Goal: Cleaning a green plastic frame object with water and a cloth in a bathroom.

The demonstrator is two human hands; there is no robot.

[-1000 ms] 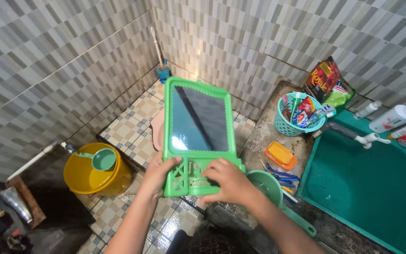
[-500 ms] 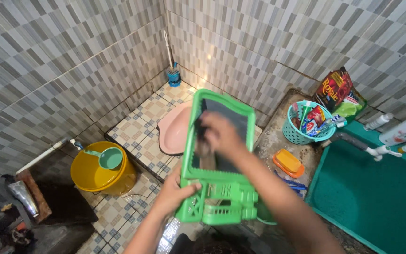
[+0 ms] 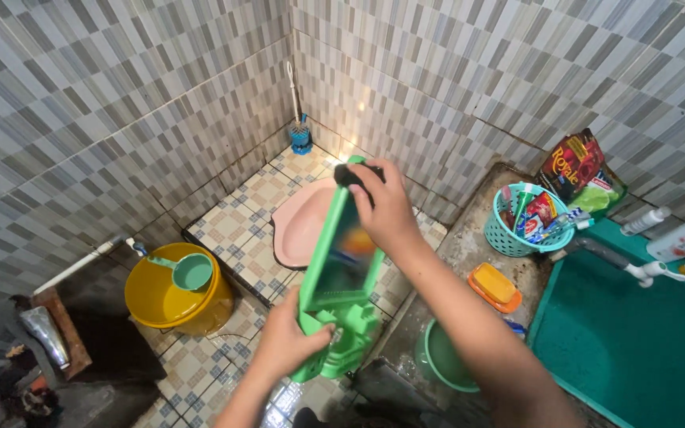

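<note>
The mirror [image 3: 341, 269] stands tilted in the middle of the frame, over the floor. It looks light and stiff, but glass breaks, so hold the green frame. The left hand [image 3: 287, 342] clamps its bottom; the right hand [image 3: 382, 208] presses a dark cloth [image 3: 356, 174] on top.

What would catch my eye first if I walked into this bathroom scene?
A bright green framed mirror, held tilted at the centre: the left hand grips its bottom shelf part and the right hand presses a dark cloth at its top edge. To the left a yellow bucket holding a green dipper stands on the tiled floor; a teal water basin fills the right.
</note>
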